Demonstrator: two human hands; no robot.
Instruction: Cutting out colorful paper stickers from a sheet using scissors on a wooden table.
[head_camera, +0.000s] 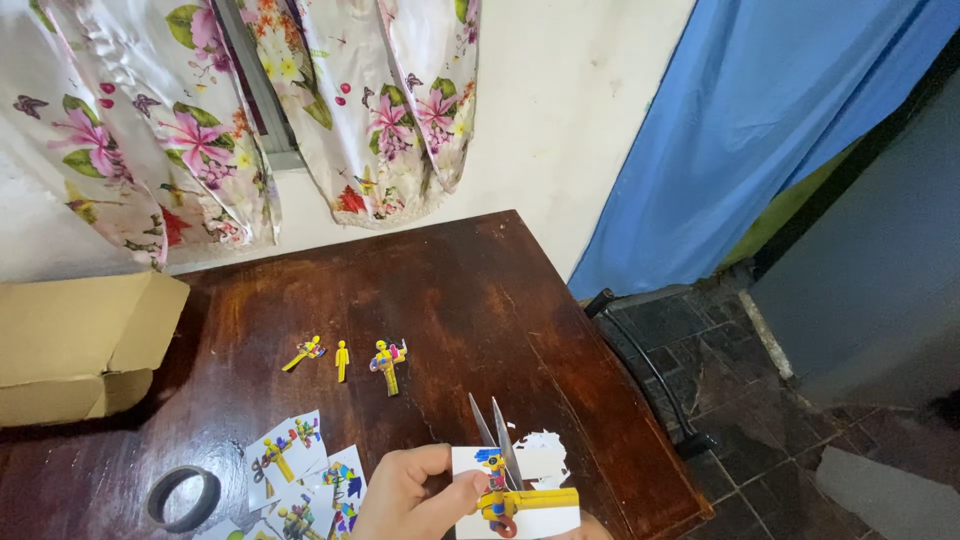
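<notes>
Paper card: small white card (520, 500) printed with a colourful figure, held at the bottom edge of the view, above the near right part of the table.
Scissors: yellow-handled scissors (505, 470), blades parted and pointing up and away, sitting right at the printed figure on the card.
Left hand: left hand (415, 495) pinches the card's left edge between thumb and fingers; fingertips lie just beside the blades.
Right hand: barely in view under the scissor handles at the frame's bottom; grip cannot be told.
Offcut: ragged white scrap (543, 452) touching the card's upper right.
Finished cut-outs: three small yellow figures (342, 358) in a row mid-table, well apart from the hands.
Uncut cards: loose pile of printed cards (300, 465) left of the hand.
Tape roll: dark ring (184, 496) near the left front.
Surroundings: cardboard box (75, 345) at far left; dark wooden table (470, 300); floral curtain (250, 110) behind.
Risk, fingers: thumb is close to the open blades; a closing cut could nick it.
Risk, figure: thin limbs could be snipped off if the card twists in the pinch.
Risk, edge: card is held near the table's right edge; a dropped piece could fall to the floor.
</notes>
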